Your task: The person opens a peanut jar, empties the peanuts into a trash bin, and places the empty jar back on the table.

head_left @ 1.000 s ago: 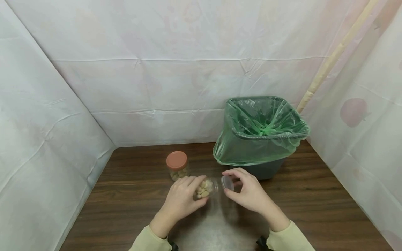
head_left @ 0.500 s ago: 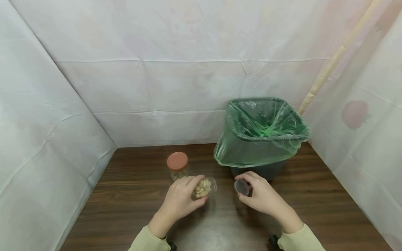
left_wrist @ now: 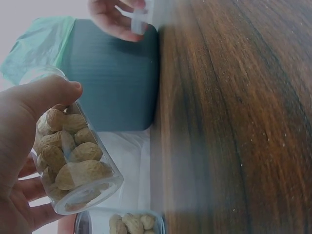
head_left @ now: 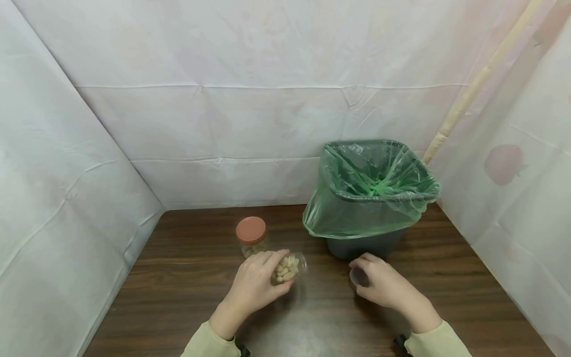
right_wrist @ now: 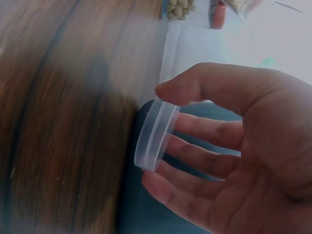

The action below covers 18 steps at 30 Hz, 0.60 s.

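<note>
The left hand (head_left: 253, 281) curls its fingers round a tilted, clear cylindrical jar (left_wrist: 106, 171) of tan unshelled peanuts (left_wrist: 73, 151) at near centre, mouth facing right; the right hand (head_left: 389, 285) pinches a round translucent plastic lid (right_wrist: 157, 135) between thumb and fingers, near a dark grey bin (head_left: 363, 245) with a green plastic liner (head_left: 357, 218). Beyond the left hand on the brown wooden desk (head_left: 187, 277) stands an orange-lidded clear jar (head_left: 252, 236)

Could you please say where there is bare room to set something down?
The table is bare left of the red-lidded jar and right of the right hand, with a smaller patch between the hands. It is crowded around the open jar in the left hand, and by the bin.
</note>
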Tool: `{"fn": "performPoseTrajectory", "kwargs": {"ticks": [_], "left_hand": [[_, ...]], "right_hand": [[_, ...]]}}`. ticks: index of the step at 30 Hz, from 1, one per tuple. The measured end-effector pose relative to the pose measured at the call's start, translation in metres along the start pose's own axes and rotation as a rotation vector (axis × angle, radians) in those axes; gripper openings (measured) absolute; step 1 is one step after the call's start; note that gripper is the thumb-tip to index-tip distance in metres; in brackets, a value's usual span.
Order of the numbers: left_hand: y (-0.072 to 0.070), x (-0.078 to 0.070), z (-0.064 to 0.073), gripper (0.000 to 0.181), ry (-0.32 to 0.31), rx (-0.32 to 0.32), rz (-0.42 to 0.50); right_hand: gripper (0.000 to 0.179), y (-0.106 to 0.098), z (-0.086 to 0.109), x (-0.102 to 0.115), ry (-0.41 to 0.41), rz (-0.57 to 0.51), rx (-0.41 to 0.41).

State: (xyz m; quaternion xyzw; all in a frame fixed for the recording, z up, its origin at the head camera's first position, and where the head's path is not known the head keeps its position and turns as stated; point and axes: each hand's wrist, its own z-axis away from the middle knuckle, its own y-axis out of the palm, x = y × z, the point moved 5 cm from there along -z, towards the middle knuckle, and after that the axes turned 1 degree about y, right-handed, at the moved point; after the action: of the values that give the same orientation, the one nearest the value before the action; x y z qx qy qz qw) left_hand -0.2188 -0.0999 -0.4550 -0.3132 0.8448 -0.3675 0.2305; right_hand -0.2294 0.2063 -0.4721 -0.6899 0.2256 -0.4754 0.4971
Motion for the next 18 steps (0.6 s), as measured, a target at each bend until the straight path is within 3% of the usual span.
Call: {"fn": "performPoseTrajectory", "kwargs": {"ticks": [11, 18], "left_hand": [[-0.001, 0.000, -0.001, 0.075, 0.012, -0.016, 0.006], [-0.002, 0.000, -0.001, 0.075, 0.012, -0.013, 0.000]], "right_hand": [[0.045, 0.009, 0.001, -0.011, 0.066, -0.036, 0.132], [0.043, 0.013, 0.003, -0.007, 0.037, -0.017, 0.142]]}}
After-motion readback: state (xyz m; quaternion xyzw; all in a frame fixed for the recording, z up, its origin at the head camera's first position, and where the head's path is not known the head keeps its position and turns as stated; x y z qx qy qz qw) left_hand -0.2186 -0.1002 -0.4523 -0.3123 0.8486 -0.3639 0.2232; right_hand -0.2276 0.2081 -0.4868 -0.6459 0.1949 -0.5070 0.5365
